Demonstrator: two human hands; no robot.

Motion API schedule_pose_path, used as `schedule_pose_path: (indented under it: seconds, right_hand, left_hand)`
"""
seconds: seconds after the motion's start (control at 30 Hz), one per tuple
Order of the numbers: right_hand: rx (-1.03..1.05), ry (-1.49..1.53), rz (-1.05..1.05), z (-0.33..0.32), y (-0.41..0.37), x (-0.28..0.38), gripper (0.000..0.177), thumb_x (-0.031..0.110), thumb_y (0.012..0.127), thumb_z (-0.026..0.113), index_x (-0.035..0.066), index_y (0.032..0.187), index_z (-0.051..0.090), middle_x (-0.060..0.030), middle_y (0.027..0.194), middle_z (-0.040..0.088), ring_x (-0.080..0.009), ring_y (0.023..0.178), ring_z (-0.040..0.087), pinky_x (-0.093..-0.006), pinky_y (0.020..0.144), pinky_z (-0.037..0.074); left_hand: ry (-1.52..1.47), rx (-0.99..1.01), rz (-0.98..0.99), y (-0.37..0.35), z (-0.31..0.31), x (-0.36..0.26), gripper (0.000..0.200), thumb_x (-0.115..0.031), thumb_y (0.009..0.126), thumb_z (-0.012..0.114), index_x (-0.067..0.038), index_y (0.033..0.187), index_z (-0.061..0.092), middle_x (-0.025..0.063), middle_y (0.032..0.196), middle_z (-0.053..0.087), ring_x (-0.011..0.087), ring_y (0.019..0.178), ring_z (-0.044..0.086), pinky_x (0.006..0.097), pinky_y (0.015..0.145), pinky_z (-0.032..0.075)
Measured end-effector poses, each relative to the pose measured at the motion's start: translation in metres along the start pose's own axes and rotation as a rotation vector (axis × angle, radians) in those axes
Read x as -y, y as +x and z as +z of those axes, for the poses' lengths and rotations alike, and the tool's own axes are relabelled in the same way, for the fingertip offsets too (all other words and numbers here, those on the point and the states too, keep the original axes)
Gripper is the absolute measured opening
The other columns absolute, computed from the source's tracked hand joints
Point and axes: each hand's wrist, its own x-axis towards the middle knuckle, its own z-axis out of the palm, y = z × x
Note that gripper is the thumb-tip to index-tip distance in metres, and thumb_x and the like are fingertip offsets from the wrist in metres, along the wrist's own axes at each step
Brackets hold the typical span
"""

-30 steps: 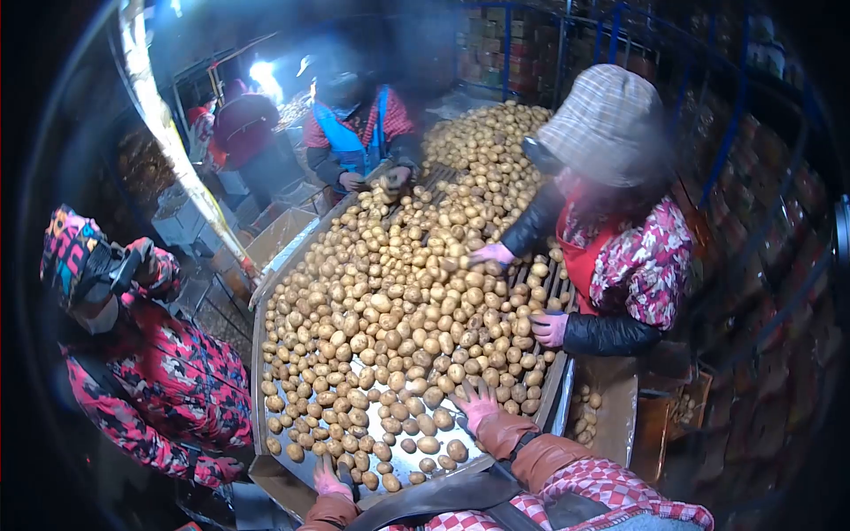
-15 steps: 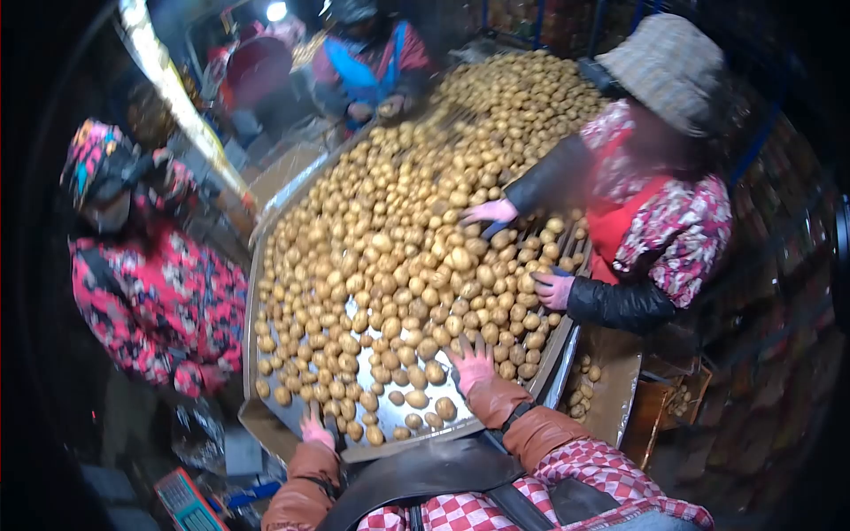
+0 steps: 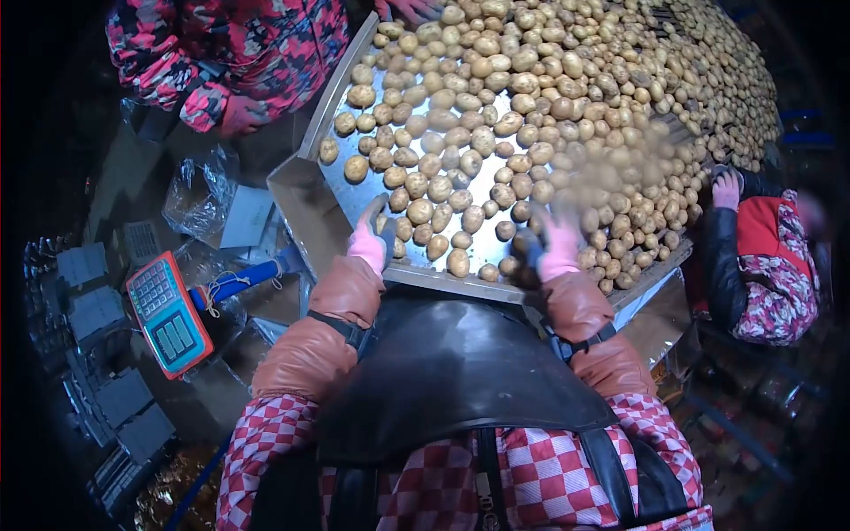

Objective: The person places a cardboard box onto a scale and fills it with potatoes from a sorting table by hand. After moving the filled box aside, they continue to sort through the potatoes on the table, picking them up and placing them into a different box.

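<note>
Loose potatoes [image 3: 438, 188] lie spread over a shiny metal sorting table [image 3: 484, 252] with a raised rim. My left hand [image 3: 370, 239], in a pink glove with dark fingers, rests inside the near left corner, its fingers stretched out beside the nearest potatoes. My right hand [image 3: 557, 243], gloved the same way, is at the near edge on the right, fingers apart and somewhat blurred among the potatoes. Neither hand is closed around a potato. A denser heap of potatoes [image 3: 611, 80] covers the far and right parts of the table.
A person in a camouflage-patterned jacket [image 3: 257, 53] stands at the upper left. Another, in a red apron [image 3: 763, 232], is at the right edge with a gloved hand [image 3: 726, 189]. A digital scale [image 3: 170, 314], cardboard flaps [image 3: 305, 199] and clear plastic [image 3: 202, 190] are on the left.
The view has tilted down and swung left, bringing the scale fully into sight. My right hand has shifted back toward the near rim, and the potatoes around my hands lie differently.
</note>
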Motion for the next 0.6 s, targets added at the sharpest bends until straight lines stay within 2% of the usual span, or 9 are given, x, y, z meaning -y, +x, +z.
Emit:
schedule_pose_path:
  seconds: [0.03,0.07,0.13,0.2,0.27,0.33,0.43,0.53,0.6]
  right_hand:
    - [0.079,-0.038,-0.054,0.019,0.001,0.021,0.054,0.02,0.079,0.07,0.025,0.132,0.058,-0.019,0.145,0.042,-0.0465,0.135,0.035,-0.0542,0.113,0.03]
    - [0.199,-0.114,-0.173,0.032,0.009,0.039,0.059,0.016,0.079,0.067,0.027,0.135,0.054,-0.0178,0.146,0.04,-0.046,0.138,0.03,-0.0574,0.114,0.025]
    - [0.379,-0.129,-0.344,0.045,0.025,0.078,0.058,0.031,0.084,0.066,0.03,0.139,0.049,-0.014,0.149,0.037,-0.0451,0.139,0.028,-0.0659,0.113,0.02]
    - [0.401,-0.187,-0.427,0.053,0.046,0.079,0.058,0.041,0.085,0.065,0.03,0.14,0.048,-0.0102,0.15,0.037,-0.0443,0.14,0.027,-0.0663,0.114,0.018]
    - [0.457,-0.317,-0.296,0.053,0.062,0.054,0.062,0.047,0.084,0.066,0.029,0.139,0.047,-0.0044,0.149,0.04,-0.0407,0.139,0.03,-0.0649,0.115,0.015]
    - [0.334,-0.114,-0.105,0.054,0.061,0.011,0.064,0.048,0.081,0.069,0.03,0.139,0.049,-0.0058,0.145,0.046,-0.0373,0.141,0.029,-0.0635,0.116,0.011]
    - [0.256,-0.363,0.211,0.024,0.042,-0.025,0.072,0.047,0.08,0.073,0.031,0.144,0.044,-0.0104,0.155,0.034,-0.04,0.144,0.025,-0.0659,0.112,0.019]
    - [0.155,-0.41,0.367,0.024,0.026,-0.021,0.083,0.048,0.078,0.074,0.027,0.149,0.036,-0.0187,0.158,0.024,-0.0454,0.143,0.023,-0.069,0.11,0.021]
    - [0.198,-0.154,0.297,0.031,0.015,-0.008,0.082,0.05,0.08,0.071,0.024,0.149,0.035,-0.0276,0.155,0.022,-0.0513,0.142,0.018,-0.0663,0.11,0.024]
  left_hand:
    - [-0.124,0.04,-0.191,-0.002,-0.009,-0.007,0.05,-0.01,0.09,0.062,-0.015,0.139,0.053,0.0177,0.133,0.058,0.0311,0.122,0.056,0.0372,0.106,0.042]
    - [-0.125,0.042,-0.201,-0.001,-0.011,-0.001,0.05,-0.01,0.09,0.062,-0.015,0.139,0.053,0.0177,0.133,0.058,0.0311,0.122,0.056,0.0372,0.106,0.042]
    - [-0.227,0.08,-0.244,0.004,-0.017,0.012,0.048,-0.01,0.093,0.061,-0.011,0.14,0.052,0.0161,0.132,0.06,0.0261,0.121,0.057,0.0349,0.106,0.042]
    - [-0.359,0.085,-0.217,0.004,-0.023,0.013,0.043,-0.009,0.095,0.058,-0.006,0.138,0.053,0.0156,0.132,0.06,0.0234,0.121,0.057,0.0345,0.105,0.042]
    - [-0.541,0.077,-0.326,0.007,-0.024,0.024,0.039,-0.008,0.097,0.056,-0.002,0.135,0.055,0.0154,0.131,0.06,0.022,0.12,0.057,0.0335,0.104,0.042]
    - [-0.465,0.112,-0.306,0.004,-0.035,0.022,0.039,-0.011,0.096,0.058,-0.005,0.135,0.057,0.0134,0.129,0.062,0.0206,0.12,0.056,0.0327,0.103,0.043]
    - [-0.28,0.195,-0.351,0.004,-0.042,0.008,0.038,-0.011,0.092,0.062,-0.008,0.13,0.06,0.0129,0.125,0.064,0.0248,0.118,0.058,0.0353,0.103,0.044]
    - [0.283,-0.04,0.355,-0.002,-0.026,-0.013,0.03,-0.011,0.088,0.065,-0.009,0.118,0.066,0.0162,0.119,0.065,0.0355,0.115,0.059,0.0418,0.103,0.045]
    - [0.303,0.189,0.469,0.009,-0.016,-0.044,0.038,-0.005,0.083,0.064,-0.01,0.12,0.064,0.0141,0.122,0.064,0.0342,0.12,0.056,0.0431,0.106,0.042]
